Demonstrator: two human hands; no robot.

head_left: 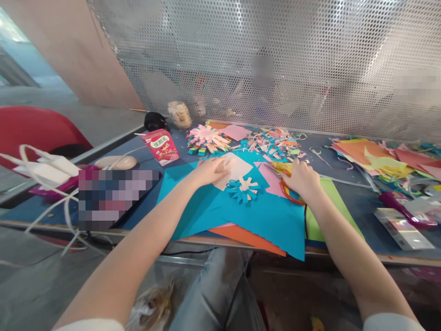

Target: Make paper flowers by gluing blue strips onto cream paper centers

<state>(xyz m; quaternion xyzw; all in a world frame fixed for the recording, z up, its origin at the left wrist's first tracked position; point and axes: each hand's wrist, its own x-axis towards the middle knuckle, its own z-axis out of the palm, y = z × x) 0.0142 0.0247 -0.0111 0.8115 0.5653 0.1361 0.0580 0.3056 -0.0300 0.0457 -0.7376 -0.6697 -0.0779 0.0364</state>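
Pale paper (241,165) lies on the blue paper (203,209), at my left hand (216,169); my right hand (303,177) is at the scissors (288,193). I can't tell if either grips. I guess I'm getting set; next needs a firm hold.

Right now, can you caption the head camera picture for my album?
Left hand on pale paper, right hand at the scissors, fringed blue cutout between them.

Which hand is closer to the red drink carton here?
The left. The left hand is on the pale paper, just right of the carton and nearer the wearer; the right hand is much farther right, at the scissors.
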